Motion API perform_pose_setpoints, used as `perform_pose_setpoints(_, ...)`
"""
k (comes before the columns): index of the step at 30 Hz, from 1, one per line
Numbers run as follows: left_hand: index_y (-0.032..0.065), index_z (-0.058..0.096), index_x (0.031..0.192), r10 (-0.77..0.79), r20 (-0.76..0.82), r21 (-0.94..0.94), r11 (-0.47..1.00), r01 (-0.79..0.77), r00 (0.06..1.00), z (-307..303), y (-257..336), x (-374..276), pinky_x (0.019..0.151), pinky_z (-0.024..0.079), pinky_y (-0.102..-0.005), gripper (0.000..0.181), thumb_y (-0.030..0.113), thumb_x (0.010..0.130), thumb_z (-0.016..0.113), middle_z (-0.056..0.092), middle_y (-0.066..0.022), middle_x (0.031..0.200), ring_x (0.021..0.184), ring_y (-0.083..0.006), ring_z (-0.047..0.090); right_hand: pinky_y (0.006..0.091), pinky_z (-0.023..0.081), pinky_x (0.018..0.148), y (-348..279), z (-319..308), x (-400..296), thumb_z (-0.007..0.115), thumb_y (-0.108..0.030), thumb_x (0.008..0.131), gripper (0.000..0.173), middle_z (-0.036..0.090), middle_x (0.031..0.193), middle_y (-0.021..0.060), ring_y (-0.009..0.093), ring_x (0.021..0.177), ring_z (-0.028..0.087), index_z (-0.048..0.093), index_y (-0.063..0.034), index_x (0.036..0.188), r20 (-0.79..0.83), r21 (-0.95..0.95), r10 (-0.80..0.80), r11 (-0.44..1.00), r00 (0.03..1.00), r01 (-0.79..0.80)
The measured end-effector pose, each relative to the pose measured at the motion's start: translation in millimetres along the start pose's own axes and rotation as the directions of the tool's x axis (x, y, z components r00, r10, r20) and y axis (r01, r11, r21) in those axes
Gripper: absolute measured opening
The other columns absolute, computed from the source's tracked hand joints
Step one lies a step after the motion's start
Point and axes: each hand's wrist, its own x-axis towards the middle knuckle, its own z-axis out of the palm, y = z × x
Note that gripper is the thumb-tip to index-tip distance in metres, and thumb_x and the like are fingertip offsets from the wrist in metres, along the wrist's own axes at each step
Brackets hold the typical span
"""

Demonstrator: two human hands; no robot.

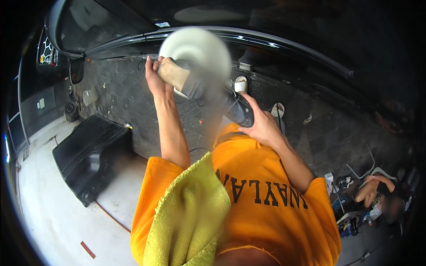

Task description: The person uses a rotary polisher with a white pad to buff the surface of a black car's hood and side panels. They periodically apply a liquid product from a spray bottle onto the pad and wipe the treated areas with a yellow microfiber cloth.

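A power polisher [199,86] with a pale round pad [203,50] extends away from my body; the pad looks blurred and overlaps the lower side of a glossy black car [213,16]. Around its tan-wrapped front part curl the fingers of my left hand [158,78]. My right hand [264,124] grips the black rear end of its body. Whether the pad touches the paint cannot be told. A yellow-green microfibre towel [189,212] hangs over the front of my orange shirt [266,212].
On the left stands a large black ribbed plastic piece [93,149], with a translucent bucket [90,97] beyond it. The car's side mirror [77,70] juts out. A cord runs near my sandals [278,110]. Another person [379,189] sits at lower right beside assorted items.
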Motion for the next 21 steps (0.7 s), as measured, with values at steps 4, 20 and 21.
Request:
perform_pose_setpoints(4, 0.0151, 0.049, 0.062, -0.058, -0.088, 0.135, 0.988, 0.07, 0.994, 60.8, -30.8, -55.3, 0.08, 0.057, -0.0334, 0.039, 0.029, 0.096, 0.061, 0.064, -0.0107, 0.077, 0.081, -0.0187, 0.065, 0.0413, 0.043, 0.103, 25.4, -19.4, -67.2, 0.081, -0.006, 0.068, 0.094, 0.055, 0.132, 0.0272, 0.036, 0.123, 0.056, 0.034, -0.0144, 0.148, -0.12, 0.206, -0.033, 0.977, 0.992, 0.058)
perform_pose_setpoints(20, 0.0091, 0.05, 0.074, 0.007, 0.073, 0.397, 0.917, -0.036, 0.997, 139.9, -68.3, -109.4, 0.069, 0.059, -0.0319, 0.034, 0.03, 0.097, 0.063, 0.057, -0.0052, 0.072, 0.083, -0.02, 0.069, 0.0426, 0.039, 0.107, 49.2, -59.0, -145.0, 0.087, -0.013, 0.065, 0.102, 0.051, 0.137, 0.0221, 0.034, 0.129, 0.05, 0.029, -0.0067, 0.148, -0.105, 0.318, 0.025, 0.948, 0.994, 0.01)
perform_pose_setpoints(21, 0.0094, 0.05, 0.073, -0.042, -0.006, 0.334, 0.942, 0.041, 0.999, 130.0, -56.8, -94.0, 0.07, 0.059, -0.0319, 0.033, 0.029, 0.097, 0.063, 0.057, -0.0049, 0.072, 0.084, -0.02, 0.069, 0.0432, 0.039, 0.108, 41.2, -56.9, -125.5, 0.088, -0.013, 0.065, 0.103, 0.05, 0.138, 0.0228, 0.034, 0.129, 0.05, 0.028, -0.0069, 0.148, -0.073, 0.3, -0.017, 0.953, 0.997, 0.038)
